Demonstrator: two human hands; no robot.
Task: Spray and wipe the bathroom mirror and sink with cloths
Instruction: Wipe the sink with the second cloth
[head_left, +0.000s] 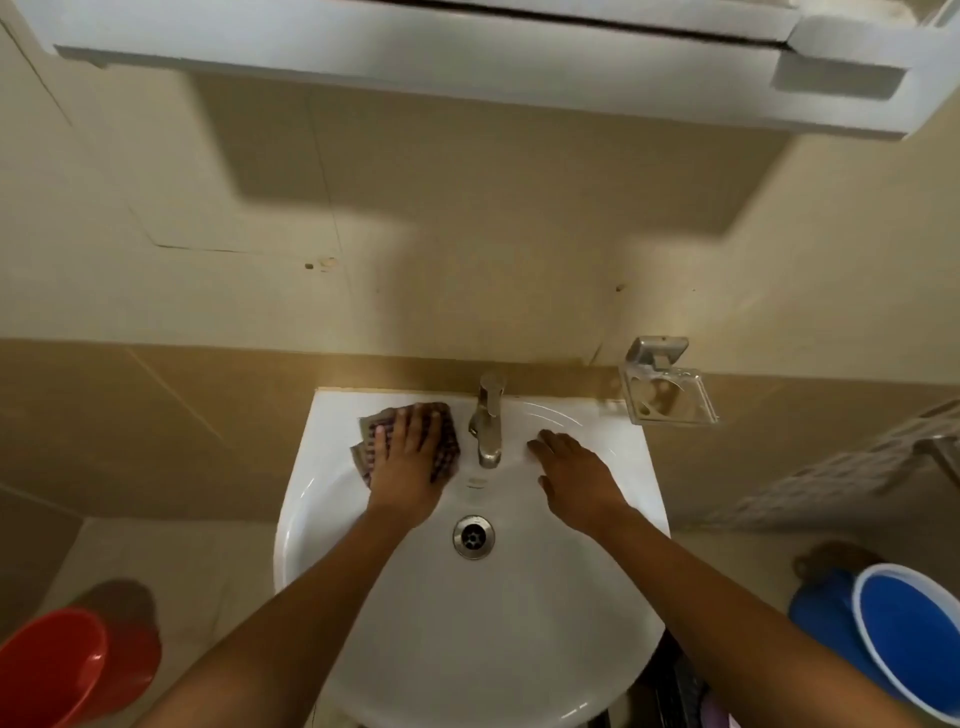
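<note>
While the left hand (408, 457) presses a checked cloth (447, 447) flat on the sink (332, 426) ledge beside the faucet (488, 421), the right hand (571, 473), spread wide and empty, braces opposite.

- Our left hand (410, 457) lies palm down with its fingers spread and pointing away from us, pressed flat on the cloth (410, 441) beneath it.
- Our right hand (571, 475) is also palm down and flat, fingers together and angled up to the left, with nothing in it.
- Both bare forearms reach in from the lower edge, converging toward the hands, the wrists straight.
</note>
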